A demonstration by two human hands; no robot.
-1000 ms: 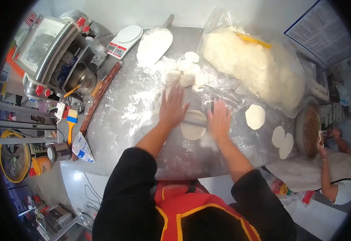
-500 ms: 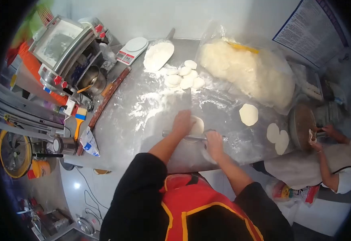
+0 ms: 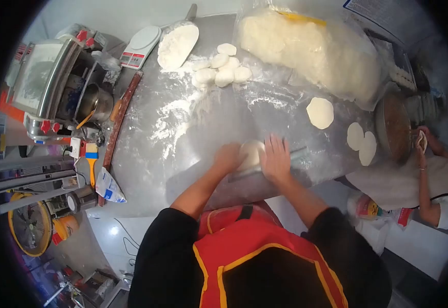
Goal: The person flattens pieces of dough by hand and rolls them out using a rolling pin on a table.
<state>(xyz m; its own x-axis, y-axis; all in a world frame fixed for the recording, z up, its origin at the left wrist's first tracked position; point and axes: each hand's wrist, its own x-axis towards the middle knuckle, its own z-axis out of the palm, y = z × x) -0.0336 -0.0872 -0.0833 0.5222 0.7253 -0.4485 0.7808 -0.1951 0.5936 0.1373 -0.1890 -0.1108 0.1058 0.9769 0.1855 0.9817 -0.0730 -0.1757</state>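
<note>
A round dough wrapper [image 3: 252, 153] lies near the front edge of the table, between my hands. My left hand [image 3: 227, 158] has its fingers curled at the wrapper's left edge, pinching it. Flat and with fingers stretched forward, my right hand [image 3: 276, 158] presses on a thin rolling pin [image 3: 298, 154], blurred by motion. The pin crosses the near side of the wrapper, partly hidden under the palm. Beyond lie several small flattened dough pieces [image 3: 224, 77] in a floury pile. One rolled wrapper [image 3: 320, 113] lies to the right, with two more wrappers [image 3: 361, 143] overlapping farther right.
A scoop of flour [image 3: 177, 46] and a white scale [image 3: 141, 47] stand at the back left. Dough in a plastic bag [image 3: 311, 51] fills the back right. A pan of filling [image 3: 392, 126] sits by a co-worker [image 3: 413, 179] holding a wrapper. A brush [image 3: 91, 161] lies left.
My right hand has gone from curled round the rolling pin to flat on it with fingers extended. The pin has shifted on the wrapper. The camera view has tilted down.
</note>
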